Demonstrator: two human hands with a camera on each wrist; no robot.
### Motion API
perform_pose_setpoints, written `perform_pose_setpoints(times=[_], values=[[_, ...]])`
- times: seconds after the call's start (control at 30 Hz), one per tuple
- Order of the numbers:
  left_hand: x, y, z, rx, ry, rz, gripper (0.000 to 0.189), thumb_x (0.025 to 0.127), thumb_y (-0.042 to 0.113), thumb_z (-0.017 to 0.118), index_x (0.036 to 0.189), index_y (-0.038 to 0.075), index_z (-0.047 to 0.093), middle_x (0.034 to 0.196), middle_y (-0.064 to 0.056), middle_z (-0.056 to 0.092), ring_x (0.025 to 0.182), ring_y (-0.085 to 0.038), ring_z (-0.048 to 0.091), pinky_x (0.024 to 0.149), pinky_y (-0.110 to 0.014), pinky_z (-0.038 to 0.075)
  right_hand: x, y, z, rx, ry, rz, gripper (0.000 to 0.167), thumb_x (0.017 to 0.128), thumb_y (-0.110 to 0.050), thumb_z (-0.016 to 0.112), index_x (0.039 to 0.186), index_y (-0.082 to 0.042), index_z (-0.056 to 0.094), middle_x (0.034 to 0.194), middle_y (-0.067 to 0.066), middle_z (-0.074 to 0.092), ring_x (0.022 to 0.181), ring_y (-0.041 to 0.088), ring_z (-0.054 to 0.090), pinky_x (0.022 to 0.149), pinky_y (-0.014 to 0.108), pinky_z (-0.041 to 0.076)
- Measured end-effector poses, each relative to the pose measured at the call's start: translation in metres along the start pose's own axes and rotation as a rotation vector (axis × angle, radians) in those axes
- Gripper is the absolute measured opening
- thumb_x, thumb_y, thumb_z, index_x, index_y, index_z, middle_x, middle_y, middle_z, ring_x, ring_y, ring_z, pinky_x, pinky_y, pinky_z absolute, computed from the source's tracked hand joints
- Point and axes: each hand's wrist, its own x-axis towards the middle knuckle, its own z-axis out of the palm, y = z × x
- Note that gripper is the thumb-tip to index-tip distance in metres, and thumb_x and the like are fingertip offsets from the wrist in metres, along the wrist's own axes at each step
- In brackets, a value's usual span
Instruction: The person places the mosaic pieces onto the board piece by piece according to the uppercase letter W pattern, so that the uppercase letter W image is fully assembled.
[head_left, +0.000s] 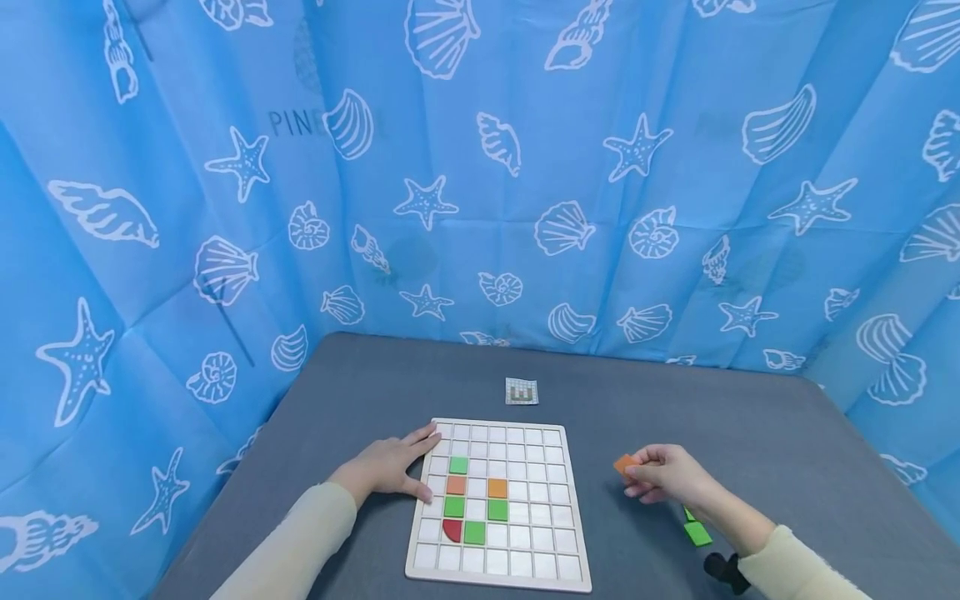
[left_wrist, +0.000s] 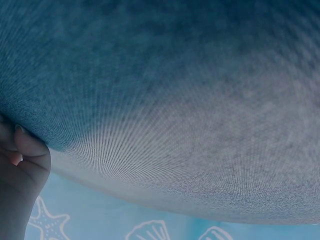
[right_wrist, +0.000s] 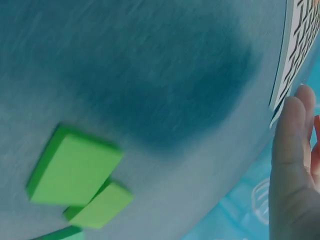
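Behind the gray counter (head_left: 630,400) there's a big blue curtain (head_left: 465,267) with white seashells and starfish all over it. Next size down is a white grid board (head_left: 536,471), sitting near the middle of the counter.

Both arms come in from the bottom corners in cream sleeves. The left hand (head_left: 388,465) lies at the board's left edge, fingers stretched out with their tips on the rim, thumb spread well away from them and nothing gripped. The right hand (head_left: 666,475) is out past the board's other side, pinching an orange tile (head_left: 625,464) between thumb and fingers, so that tile's well apart from the grid.

Only the head cam gets the whole board, with green, orange and red pieces set in the left part, plus a little printed card (head_left: 521,392) beyond the far edge. Right wrist cam catches just a corner of the board, but it shows three green tiles (right_wrist: 75,167) bunched together, where the head cam shows two next to the forearm. Left wrist cam is mostly fabric-looking counter, some curtain and a few fingers at the frame's edge.
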Motion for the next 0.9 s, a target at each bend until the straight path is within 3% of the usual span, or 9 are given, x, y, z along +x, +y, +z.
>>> perform_pose_setpoints(times=[0.33, 0.57, 0.9], values=[[0.000, 0.000, 0.001, 0.003, 0.010, -0.001, 0.099, 0.074, 0.064, 0.072, 0.154, 0.025, 0.031, 0.161, 0.008, 0.020, 0.134, -0.035, 0.041, 0.102, -0.049, 0.038, 0.002, -0.007, 0.027, 0.004, -0.047, -0.055, 0.020, 0.095, -0.005, 0.060, 0.108, 0.011, 0.058, 0.082, 0.011, 0.069, 0.069, 0.018, 0.067, 0.067, 0.037, 0.056], [0.000, 0.001, -0.001, 0.006, 0.008, -0.005, 0.099, 0.074, 0.065, 0.072, 0.155, 0.025, 0.031, 0.161, 0.008, 0.019, 0.134, -0.034, 0.041, 0.102, -0.049, 0.038, 0.002, -0.009, 0.041, 0.030, -0.113, -0.149, 0.024, 0.095, -0.002, 0.059, 0.112, 0.015, 0.055, 0.084, 0.013, 0.069, 0.070, 0.019, 0.067, 0.066, 0.038, 0.056], [-0.001, 0.002, -0.001, -0.002, -0.002, -0.011, 0.098, 0.074, 0.064, 0.072, 0.154, 0.025, 0.031, 0.161, 0.008, 0.020, 0.134, -0.034, 0.040, 0.103, -0.050, 0.036, 0.001, -0.012, 0.060, 0.036, -0.143, -0.133, 0.025, 0.092, 0.000, 0.061, 0.112, 0.014, 0.056, 0.085, 0.015, 0.070, 0.071, 0.021, 0.068, 0.066, 0.036, 0.056]])
